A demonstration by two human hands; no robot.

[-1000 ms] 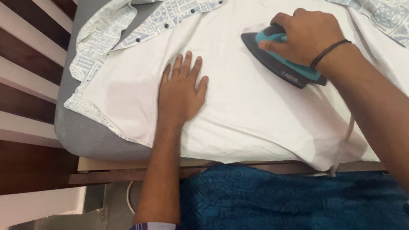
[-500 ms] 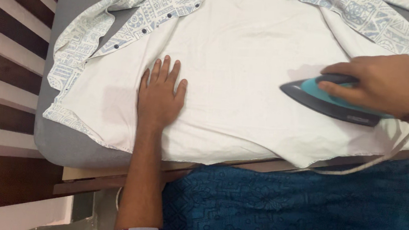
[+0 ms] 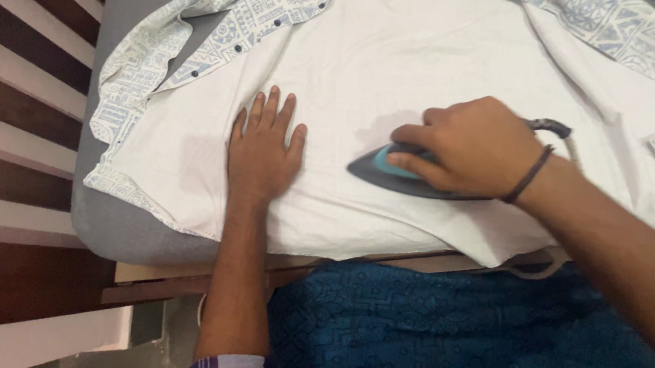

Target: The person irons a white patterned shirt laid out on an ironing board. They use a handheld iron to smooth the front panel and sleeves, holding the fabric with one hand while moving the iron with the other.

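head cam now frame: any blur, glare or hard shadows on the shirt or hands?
Head view: light is soft and even, no glare on the white shirt; a faint shadow falls on the cloth just ahead of the right hand and the iron; the left hand lies flat and reads sharp; the iron's edges look slightly soft; the slatted wall at left stays darker.

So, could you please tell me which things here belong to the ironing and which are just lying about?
In use:
teal and dark grey iron, gripped by right hand
white shirt with blue patterned outside, pressed flat by left hand
grey padded board

Lying about:
dark blue patterned cloth
brown-and-white striped surface
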